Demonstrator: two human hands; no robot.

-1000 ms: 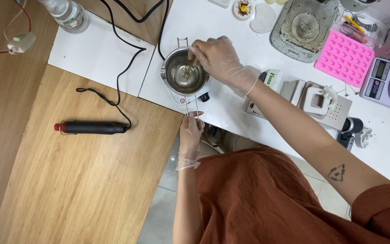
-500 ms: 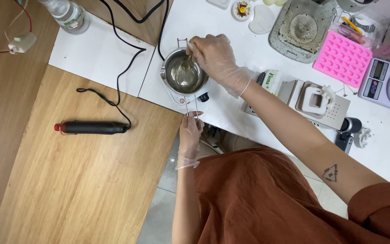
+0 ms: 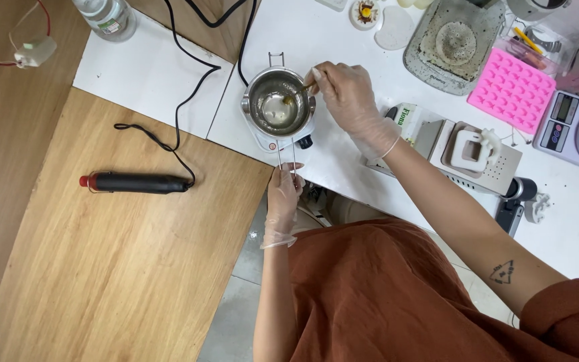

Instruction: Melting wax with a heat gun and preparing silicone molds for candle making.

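A small steel melting pot (image 3: 277, 104) with pale liquid sits on a white hot plate (image 3: 283, 141) on the white table. My gloved left hand (image 3: 284, 194) grips the pot's thin wire handle (image 3: 286, 155) at the table's front edge. To the right of the pot, my gloved right hand (image 3: 347, 90) holds a slim stirring stick (image 3: 298, 92). The stick's tip dips into the liquid near the pot's right rim.
A black heat gun (image 3: 135, 182) with a cord lies on the wooden board to the left. A plastic bottle (image 3: 105, 15) stands at the far left. A pink silicone mould (image 3: 512, 87), a digital scale (image 3: 574, 127), a grey tray (image 3: 452, 40) and small devices crowd the right.
My right hand has shifted from over the pot to its right side, with the stick now angled in from the right. The left hand stays on the handle.
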